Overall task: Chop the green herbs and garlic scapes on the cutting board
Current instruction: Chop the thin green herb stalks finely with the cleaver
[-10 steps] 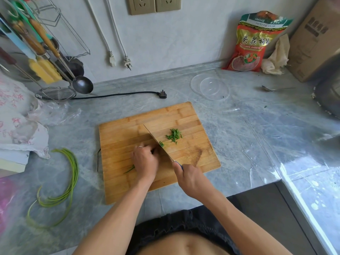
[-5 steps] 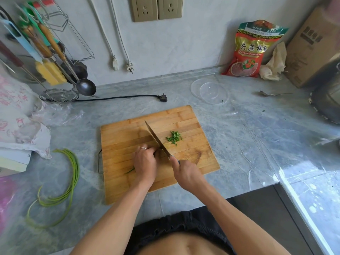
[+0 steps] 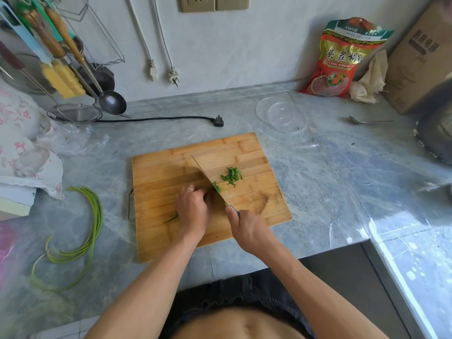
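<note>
The right hand [image 3: 247,228] has its grip closed round the handle of the knife [image 3: 208,179], blade down on the cutting board [image 3: 168,165]. Just left of it, the left hand [image 3: 193,209] curls its grip over the green herbs [image 3: 172,217], fingertips against the blade. Chopped bits [image 3: 231,174] lie just right of the blade. Garlic scapes [image 3: 94,221] lie on the table [image 3: 318,179], far left of both hands. Beyond the right hand, a clear bowl [image 3: 286,116] holds a tiny green fleck
</note>
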Demonstrator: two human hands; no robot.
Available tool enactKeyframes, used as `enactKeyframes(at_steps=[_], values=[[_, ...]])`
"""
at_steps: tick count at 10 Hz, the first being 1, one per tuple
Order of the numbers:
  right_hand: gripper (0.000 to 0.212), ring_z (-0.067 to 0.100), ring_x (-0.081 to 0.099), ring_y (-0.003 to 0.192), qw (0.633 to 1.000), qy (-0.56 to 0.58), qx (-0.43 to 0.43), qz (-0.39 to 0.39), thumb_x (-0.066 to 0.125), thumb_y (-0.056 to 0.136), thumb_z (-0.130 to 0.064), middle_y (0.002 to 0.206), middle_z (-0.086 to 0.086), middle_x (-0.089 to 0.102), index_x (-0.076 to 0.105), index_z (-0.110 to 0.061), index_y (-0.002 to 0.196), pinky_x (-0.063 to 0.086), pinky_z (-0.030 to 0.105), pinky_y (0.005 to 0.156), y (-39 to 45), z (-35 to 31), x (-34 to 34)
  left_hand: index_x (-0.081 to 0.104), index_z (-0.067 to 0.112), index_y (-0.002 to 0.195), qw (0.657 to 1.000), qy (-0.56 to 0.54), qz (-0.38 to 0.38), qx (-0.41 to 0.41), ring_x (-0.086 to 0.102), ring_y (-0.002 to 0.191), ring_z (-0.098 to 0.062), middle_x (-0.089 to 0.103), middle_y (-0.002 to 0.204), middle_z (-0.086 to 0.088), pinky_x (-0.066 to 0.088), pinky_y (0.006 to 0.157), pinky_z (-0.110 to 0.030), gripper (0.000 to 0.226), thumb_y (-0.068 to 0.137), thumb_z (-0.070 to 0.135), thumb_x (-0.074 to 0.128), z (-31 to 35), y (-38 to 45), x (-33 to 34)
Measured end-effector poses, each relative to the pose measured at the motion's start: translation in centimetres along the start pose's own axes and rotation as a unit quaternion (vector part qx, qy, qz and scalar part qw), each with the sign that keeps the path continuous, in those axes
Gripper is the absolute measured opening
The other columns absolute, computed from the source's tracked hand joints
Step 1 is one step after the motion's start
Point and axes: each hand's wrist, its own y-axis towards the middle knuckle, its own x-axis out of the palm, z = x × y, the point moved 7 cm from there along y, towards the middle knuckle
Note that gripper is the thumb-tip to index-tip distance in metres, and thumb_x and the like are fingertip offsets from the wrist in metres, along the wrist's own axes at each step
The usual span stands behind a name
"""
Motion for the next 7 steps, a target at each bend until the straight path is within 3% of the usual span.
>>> enactKeyframes(at_steps=[3,4,5,7], values=[[0.046,0.031,0.052,0.074,1.0,0.005,-0.021,-0.011,0.023,0.105,-0.044,0.078,0.013,0.051,0.046,-0.011,0.085,0.039,0.037,0.067,3.2,-2.7,-0.2,0.072,0.024,0.073,0.997,-0.057,-0.023,-0.036,0.051,0.076,-0.033,0.057,0.069,-0.005,0.044,0.068,-0.04,0.012,0.082,0.021,0.063,-0.4,0.0,0.0],[0.047,0.029,0.046,0.068,1.0,0.021,-0.005,0.001,0.024,0.105,-0.043,0.07,0.012,0.045,0.031,-0.017,0.067,0.034,0.037,0.062,2.0,-0.7,-0.1,0.076,0.025,0.081,0.998,-0.055,-0.014,-0.01,0.052,0.078,-0.032,0.061,0.074,-0.004,0.044,0.068,-0.04,0.02,0.086,0.03,0.057,-0.2,-0.1,0.0],[0.058,0.027,0.044,0.06,0.998,0.05,0.015,0.026,0.025,0.102,-0.053,0.059,0.006,0.045,0.036,-0.014,0.061,0.033,0.034,0.06,2.5,0.6,-0.5,0.078,0.025,0.087,0.998,-0.055,0.007,0.022,0.053,0.078,-0.03,0.064,0.081,-0.001,0.044,0.068,-0.039,0.031,0.089,0.038,0.049,-0.2,-0.2,-0.3],[0.057,0.027,0.047,0.063,0.998,0.046,-0.001,0.033,0.024,0.103,-0.051,0.06,0.006,0.046,0.04,-0.011,0.065,0.042,0.043,0.065,3.3,-0.7,-0.8,0.077,0.024,0.085,0.999,-0.042,-0.001,0.018,0.052,0.077,-0.028,0.063,0.079,0.0,0.04,0.066,-0.036,0.017,0.089,0.03,0.062,-0.2,0.0,-0.4]])
